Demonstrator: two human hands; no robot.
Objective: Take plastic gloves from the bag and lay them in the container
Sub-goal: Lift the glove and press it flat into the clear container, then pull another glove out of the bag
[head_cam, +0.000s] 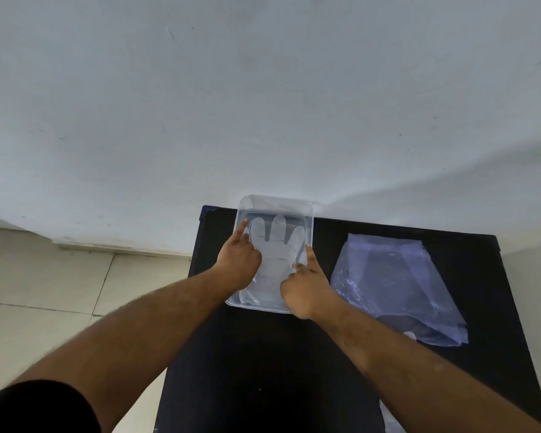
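Observation:
A clear plastic container (277, 204) stands at the far edge of a black table (263, 354). Inside it lies a flat, translucent plastic glove (278, 242), its fingers pointing away from me. My left hand (238, 259) rests on the glove's left side, index finger stretched toward the container's far left corner. My right hand (306, 285) presses on the glove's right side, with the index finger extended along the container's right wall. To the right of the container, a crumpled clear plastic bag (394, 285) lies flat on the table.
The table stands against a white wall (263, 104). Pale floor tiles (44, 292) show on the left. Another piece of clear plastic (391, 420) peeks out at the near edge, beside my right forearm.

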